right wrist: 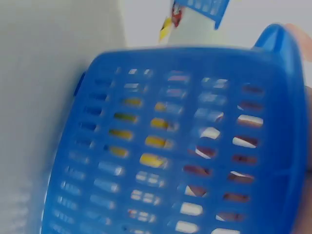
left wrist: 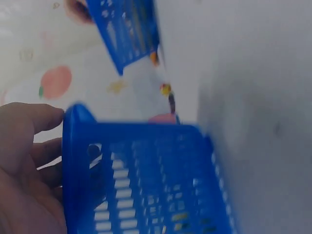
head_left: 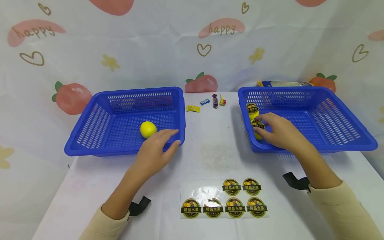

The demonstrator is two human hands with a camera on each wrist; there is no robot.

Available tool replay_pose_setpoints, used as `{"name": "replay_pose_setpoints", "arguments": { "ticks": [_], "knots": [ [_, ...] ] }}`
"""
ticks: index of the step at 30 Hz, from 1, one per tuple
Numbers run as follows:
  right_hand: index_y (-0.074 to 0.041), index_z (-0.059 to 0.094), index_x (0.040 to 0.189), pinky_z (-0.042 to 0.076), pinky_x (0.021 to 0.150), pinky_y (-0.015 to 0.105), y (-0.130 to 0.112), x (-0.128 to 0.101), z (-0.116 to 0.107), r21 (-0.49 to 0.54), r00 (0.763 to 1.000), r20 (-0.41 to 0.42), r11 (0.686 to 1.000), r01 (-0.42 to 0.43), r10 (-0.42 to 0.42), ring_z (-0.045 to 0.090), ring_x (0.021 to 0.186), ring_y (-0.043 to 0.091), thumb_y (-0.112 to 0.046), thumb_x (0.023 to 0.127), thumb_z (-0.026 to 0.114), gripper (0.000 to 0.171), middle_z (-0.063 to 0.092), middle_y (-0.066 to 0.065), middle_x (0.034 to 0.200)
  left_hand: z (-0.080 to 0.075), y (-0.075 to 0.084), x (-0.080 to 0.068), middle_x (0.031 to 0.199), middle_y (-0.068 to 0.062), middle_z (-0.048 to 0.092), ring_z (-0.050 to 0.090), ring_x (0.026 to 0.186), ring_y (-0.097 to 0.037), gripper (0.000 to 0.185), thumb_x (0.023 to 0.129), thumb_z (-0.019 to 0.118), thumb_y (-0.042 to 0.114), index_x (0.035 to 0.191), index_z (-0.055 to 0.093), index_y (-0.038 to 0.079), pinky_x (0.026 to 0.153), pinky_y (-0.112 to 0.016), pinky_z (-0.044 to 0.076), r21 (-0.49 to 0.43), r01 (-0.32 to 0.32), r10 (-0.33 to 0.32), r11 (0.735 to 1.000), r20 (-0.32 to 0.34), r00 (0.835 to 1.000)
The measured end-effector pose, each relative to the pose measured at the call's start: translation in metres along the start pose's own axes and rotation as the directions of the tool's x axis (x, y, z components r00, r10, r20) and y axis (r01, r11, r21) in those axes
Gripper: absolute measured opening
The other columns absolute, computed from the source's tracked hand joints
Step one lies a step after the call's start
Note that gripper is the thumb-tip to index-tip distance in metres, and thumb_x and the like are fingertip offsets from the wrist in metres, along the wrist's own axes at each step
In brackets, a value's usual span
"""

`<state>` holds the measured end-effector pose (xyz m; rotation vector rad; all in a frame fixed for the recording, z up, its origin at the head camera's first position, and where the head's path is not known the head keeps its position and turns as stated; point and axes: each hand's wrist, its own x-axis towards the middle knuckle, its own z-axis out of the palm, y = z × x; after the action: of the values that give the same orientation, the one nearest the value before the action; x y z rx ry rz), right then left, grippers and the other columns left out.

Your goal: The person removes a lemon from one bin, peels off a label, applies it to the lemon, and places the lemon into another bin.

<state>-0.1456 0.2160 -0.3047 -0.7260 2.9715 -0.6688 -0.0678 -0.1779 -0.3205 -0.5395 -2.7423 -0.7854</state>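
Observation:
In the head view, a plain yellow lemon-like fruit (head_left: 148,129) lies in the left blue basket (head_left: 127,152). My left hand (head_left: 154,148) hovers over that basket's near right corner, fingers loosely bent and nothing in them. My right hand (head_left: 280,130) reaches into the right blue basket (head_left: 315,147), fingers spread above a yellow fruit (head_left: 258,135) with a black-and-gold sticker. Whether the fingertips touch it is unclear. Behind it sits another stickered yellow fruit (head_left: 253,111). Through the slots in the right wrist view, yellow patches (right wrist: 156,142) show below the fingers.
A clear sheet (head_left: 207,191) of several round fruit stickers lies at the table's front middle. Between the baskets, towards the back, are a yellow packet (head_left: 193,109), a blue candy (head_left: 205,102), a purple candy (head_left: 215,101) and a lollipop (head_left: 222,100). A package (head_left: 285,84) lies behind the right basket.

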Motion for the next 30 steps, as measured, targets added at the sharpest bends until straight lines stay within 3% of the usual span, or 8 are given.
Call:
{"name": "replay_pose_setpoints", "arguments": {
  "ticks": [3,5,8,13,16,18,25,30],
  "knots": [
    [0.002,0.062,0.127,0.049,0.086,0.058,-0.008,-0.006,0.002,0.038,0.999,-0.043,0.999,0.027,-0.025,0.060,0.104,0.038,-0.022,0.102,0.059,0.035,0.064,0.021,0.117,-0.014,-0.011,0.005,0.138,-0.012,0.059,0.052,0.131,-0.031,0.042,0.101,0.061,0.029,0.138,0.060,0.008,0.106,-0.052,0.042,0.004,0.105,-0.106,0.994,0.039,0.994],
    [0.001,0.061,0.129,0.049,0.085,0.057,-0.013,-0.009,0.004,0.068,0.998,-0.059,0.997,0.027,-0.023,0.060,0.104,0.036,-0.025,0.104,0.056,0.036,0.064,0.019,0.117,-0.024,-0.022,0.009,0.142,-0.015,0.055,0.049,0.132,-0.035,0.044,0.102,0.059,0.028,0.141,0.057,0.008,0.106,-0.056,0.040,0.034,0.183,-0.185,0.982,0.073,0.980],
    [-0.002,0.057,0.136,0.048,0.087,0.056,-0.023,-0.013,0.009,0.112,0.999,-0.048,0.994,0.006,-0.001,0.059,0.107,0.035,-0.032,0.104,0.055,0.043,0.063,0.017,0.122,-0.036,-0.040,0.018,0.145,-0.021,0.050,0.046,0.131,-0.041,0.049,0.101,0.059,0.026,0.145,0.052,0.006,0.106,-0.060,0.038,0.087,0.283,-0.293,0.955,0.126,0.948],
    [-0.004,0.048,0.146,0.046,0.093,0.063,-0.037,-0.017,0.020,0.043,1.000,-0.015,0.999,-0.012,0.013,0.056,0.118,0.043,-0.040,0.101,0.060,0.059,0.053,0.024,0.136,-0.045,-0.062,0.032,0.147,-0.028,0.043,0.041,0.133,-0.046,0.063,0.097,0.064,0.027,0.149,0.042,0.000,0.108,-0.064,0.033,0.160,0.381,-0.409,0.910,0.208,0.889],
    [-0.004,0.044,0.149,0.046,0.092,0.065,-0.041,-0.018,0.026,-0.023,1.000,-0.025,1.000,-0.014,0.014,0.054,0.120,0.048,-0.037,0.099,0.064,0.063,0.049,0.027,0.141,-0.045,-0.068,0.037,0.147,-0.030,0.042,0.042,0.131,-0.047,0.072,0.095,0.067,0.030,0.152,0.036,-0.002,0.107,-0.065,0.033,0.185,0.413,-0.449,0.892,0.264,0.853],
    [-0.004,0.042,0.149,0.048,0.089,0.065,-0.041,-0.019,0.029,-0.058,0.999,-0.040,0.998,-0.010,0.008,0.055,0.118,0.049,-0.034,0.097,0.066,0.065,0.049,0.028,0.141,-0.043,-0.071,0.041,0.146,-0.031,0.041,0.044,0.127,-0.046,0.078,0.093,0.069,0.031,0.153,0.033,-0.002,0.105,-0.065,0.035,0.196,0.416,-0.458,0.888,0.293,0.839],
    [-0.007,0.041,0.151,0.054,0.064,0.059,-0.040,-0.021,0.037,-0.146,0.997,-0.080,0.989,-0.001,-0.011,0.066,0.090,0.047,-0.034,0.095,0.067,0.067,0.053,0.030,0.136,-0.037,-0.076,0.048,0.148,-0.031,0.039,0.045,0.125,-0.048,0.087,0.087,0.076,0.031,0.155,0.031,0.001,0.101,-0.067,0.039,0.256,0.396,-0.466,0.882,0.337,0.818],
    [-0.010,0.039,0.152,0.051,0.050,0.049,-0.038,-0.019,0.039,-0.216,0.997,-0.074,0.976,-0.023,0.007,0.066,0.078,0.040,-0.036,0.095,0.067,0.069,0.059,0.029,0.127,-0.033,-0.077,0.050,0.150,-0.029,0.037,0.044,0.127,-0.049,0.079,0.085,0.080,0.024,0.151,0.042,0.005,0.099,-0.067,0.040,0.274,0.361,-0.446,0.891,0.390,0.806]
  ]
}}
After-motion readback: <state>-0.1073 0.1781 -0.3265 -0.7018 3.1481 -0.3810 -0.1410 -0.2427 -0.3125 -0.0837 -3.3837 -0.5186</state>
